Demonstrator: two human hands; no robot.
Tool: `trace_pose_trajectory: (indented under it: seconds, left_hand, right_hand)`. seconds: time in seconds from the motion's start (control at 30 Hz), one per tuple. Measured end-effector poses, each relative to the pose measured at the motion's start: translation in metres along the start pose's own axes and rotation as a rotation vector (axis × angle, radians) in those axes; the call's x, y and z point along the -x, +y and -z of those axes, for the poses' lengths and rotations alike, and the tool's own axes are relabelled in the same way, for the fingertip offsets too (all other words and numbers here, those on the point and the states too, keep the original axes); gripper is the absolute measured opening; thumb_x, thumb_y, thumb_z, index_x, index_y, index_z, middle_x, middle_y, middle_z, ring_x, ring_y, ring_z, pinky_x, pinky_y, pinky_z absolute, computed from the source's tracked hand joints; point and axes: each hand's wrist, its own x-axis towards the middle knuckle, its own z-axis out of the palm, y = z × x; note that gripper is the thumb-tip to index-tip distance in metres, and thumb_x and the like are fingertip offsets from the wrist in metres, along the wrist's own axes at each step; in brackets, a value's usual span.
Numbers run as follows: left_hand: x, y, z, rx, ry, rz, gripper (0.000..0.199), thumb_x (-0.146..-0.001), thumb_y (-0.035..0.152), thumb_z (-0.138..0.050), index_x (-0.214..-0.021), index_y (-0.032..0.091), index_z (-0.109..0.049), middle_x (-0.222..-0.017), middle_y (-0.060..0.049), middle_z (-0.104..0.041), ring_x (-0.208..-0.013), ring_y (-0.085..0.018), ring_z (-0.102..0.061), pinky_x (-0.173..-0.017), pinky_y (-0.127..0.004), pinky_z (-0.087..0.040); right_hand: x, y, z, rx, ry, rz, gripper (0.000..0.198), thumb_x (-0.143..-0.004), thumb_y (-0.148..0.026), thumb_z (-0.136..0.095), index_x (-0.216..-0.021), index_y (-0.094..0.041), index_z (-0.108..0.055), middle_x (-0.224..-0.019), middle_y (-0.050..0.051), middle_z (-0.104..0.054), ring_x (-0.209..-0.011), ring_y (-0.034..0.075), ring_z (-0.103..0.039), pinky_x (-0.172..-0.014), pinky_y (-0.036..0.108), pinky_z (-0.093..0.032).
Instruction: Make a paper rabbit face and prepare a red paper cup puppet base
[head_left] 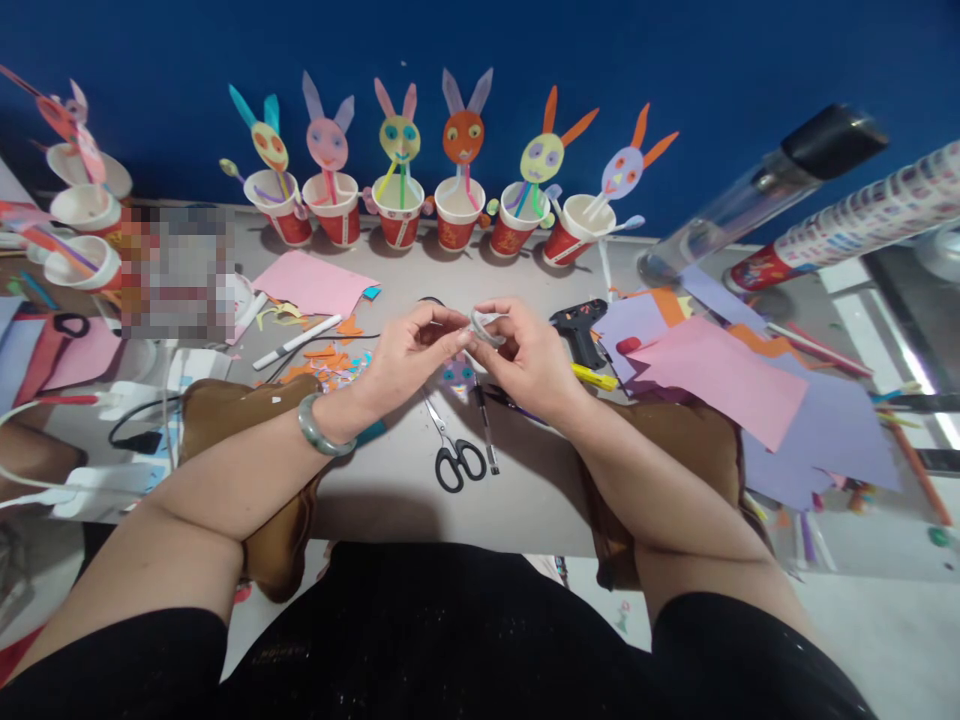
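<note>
Fingertips meeting over the middle of the table, my left hand and my right hand are both closed on a small whitish ring-shaped thing. It looks like a roll of tape, but fingers cover much of it. Just below lies a purple paper face, partly hidden by the hands. Black-handled scissors rest on the table under it, beside a pen. To the right of my right hand are a black glue gun and a yellow-handled tool.
Paper cups with rabbit faces line the blue wall. Coloured sheets spread at right, near a clear tube and stacked cups. Paper scraps, a white marker and power strips are at left.
</note>
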Motion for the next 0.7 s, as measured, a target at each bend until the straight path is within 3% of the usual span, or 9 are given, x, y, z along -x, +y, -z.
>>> trace_pose_trajectory:
  seconds: [0.17, 0.33, 0.47, 0.7]
  left_hand:
    - [0.0, -0.003, -0.002, 0.014, 0.011, 0.019, 0.045, -0.075, 0.052, -0.085, -0.095, 0.016, -0.068, -0.09, -0.005, -0.074, -0.083, -0.014, -0.071, -0.075, -0.027, -0.058]
    - [0.0, -0.007, 0.002, -0.052, 0.053, 0.04, 0.039, -0.084, 0.051, -0.078, -0.1, 0.016, -0.073, -0.089, -0.005, -0.075, -0.075, -0.013, -0.068, -0.069, -0.025, -0.055]
    - [-0.001, -0.008, 0.006, -0.179, 0.093, -0.012, 0.03, -0.09, 0.045, -0.071, -0.1, 0.017, -0.076, -0.088, -0.005, -0.077, -0.078, -0.014, -0.068, -0.073, -0.026, -0.053]
    - [-0.002, -0.009, 0.007, -0.202, 0.09, 0.008, 0.024, -0.085, 0.04, -0.075, -0.094, 0.017, -0.078, -0.087, -0.006, -0.078, -0.077, -0.015, -0.068, -0.071, -0.026, -0.052]
  right_hand:
    - [0.001, 0.001, -0.001, 0.032, 0.021, 0.007, 0.051, -0.089, -0.059, -0.068, -0.122, -0.021, -0.057, -0.086, 0.002, -0.074, -0.052, 0.011, -0.049, -0.057, 0.028, -0.036]
    - [0.004, -0.005, 0.0, 0.039, -0.005, 0.01, 0.044, -0.089, -0.043, -0.07, -0.125, -0.021, -0.056, -0.092, 0.003, -0.076, -0.051, 0.01, -0.05, -0.057, 0.029, -0.038]
    - [0.008, -0.011, 0.0, 0.02, -0.043, 0.027, 0.044, -0.089, -0.029, -0.064, -0.131, -0.022, -0.054, -0.098, 0.003, -0.076, -0.05, 0.01, -0.052, -0.057, 0.028, -0.041]
    - [0.012, -0.011, -0.001, 0.11, -0.049, 0.078, 0.046, -0.093, -0.028, -0.058, -0.139, -0.023, -0.051, -0.103, 0.005, -0.076, -0.056, 0.012, -0.058, -0.063, 0.029, -0.047]
